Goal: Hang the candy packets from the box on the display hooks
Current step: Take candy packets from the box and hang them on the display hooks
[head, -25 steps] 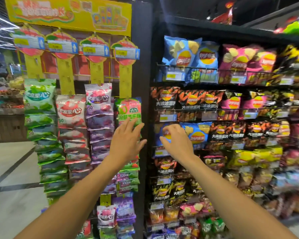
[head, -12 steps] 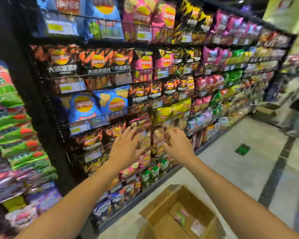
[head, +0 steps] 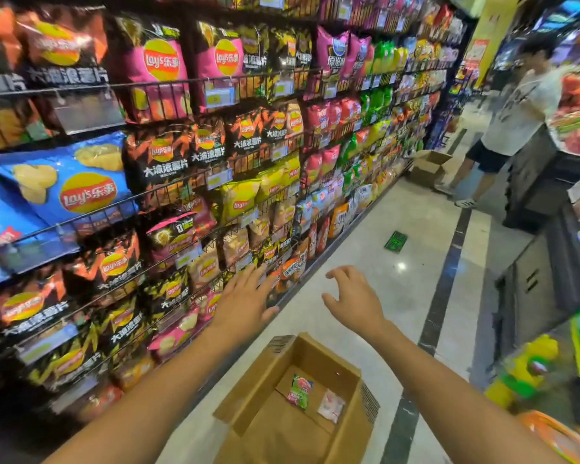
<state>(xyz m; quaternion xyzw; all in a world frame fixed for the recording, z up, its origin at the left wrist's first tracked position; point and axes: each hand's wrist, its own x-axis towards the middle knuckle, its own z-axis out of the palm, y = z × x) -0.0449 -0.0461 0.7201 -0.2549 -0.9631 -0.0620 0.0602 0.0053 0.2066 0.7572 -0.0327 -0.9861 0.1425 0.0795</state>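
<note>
An open cardboard box (head: 349,426) stands on the floor below my arms. Inside it lie two candy packets: a green and red one (head: 300,391) and a pale pink one (head: 331,405). My left hand (head: 245,304) hovers above the box's far left corner with straight, spread fingers and holds nothing. My right hand (head: 354,301) hangs above the floor beyond the box, fingers loosely curled, empty. The candy display hooks are out of view.
Wire shelves of crisp bags (head: 168,169) fill the left side. Another open box (head: 427,167) sits on the aisle floor farther down, next to a standing person (head: 513,125). A green item (head: 395,241) lies on the floor. Dark cabinets (head: 546,279) line the right.
The view has swung right and down from the candy hook display to the crisp aisle and the box. Both hands have dropped lower, above the box, still empty.
</note>
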